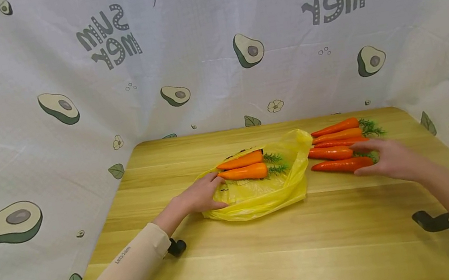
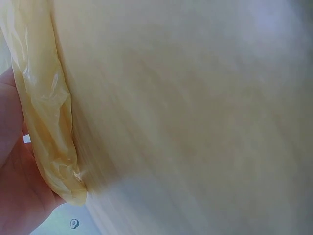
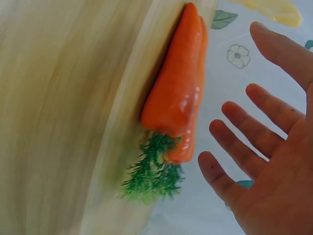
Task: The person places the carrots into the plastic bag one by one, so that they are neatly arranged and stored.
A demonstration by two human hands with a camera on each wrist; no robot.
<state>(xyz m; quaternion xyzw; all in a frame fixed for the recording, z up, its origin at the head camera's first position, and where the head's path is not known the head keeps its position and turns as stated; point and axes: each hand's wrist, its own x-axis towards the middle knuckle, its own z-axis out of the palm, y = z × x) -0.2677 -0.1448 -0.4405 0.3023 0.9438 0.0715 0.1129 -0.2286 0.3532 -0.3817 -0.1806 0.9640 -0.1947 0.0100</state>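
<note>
A yellow plastic bag (image 1: 259, 208) lies on the wooden table with its mouth spread. Two orange carrots (image 1: 245, 173) with green tops show inside it. At the bag's left end my left hand (image 1: 200, 196) holds the plastic, thumb apart from the fingers; in the left wrist view a yellow fold hides part of that hand (image 2: 22, 191). Several loose carrots (image 1: 341, 165) lie right of the bag, tips toward it. Over their leafy ends is my right hand (image 1: 392, 160). Its fingers are spread and hold nothing in the right wrist view, beside the carrots (image 3: 171, 88).
The pale wooden table (image 1: 282, 260) carries the bag and carrots. Behind it and along its sides hangs a white cloth (image 1: 195, 25) printed with avocados and lettering. A black wrist mount (image 1: 430, 221) sticks out beneath the right forearm, and another (image 1: 177, 247) beneath the left.
</note>
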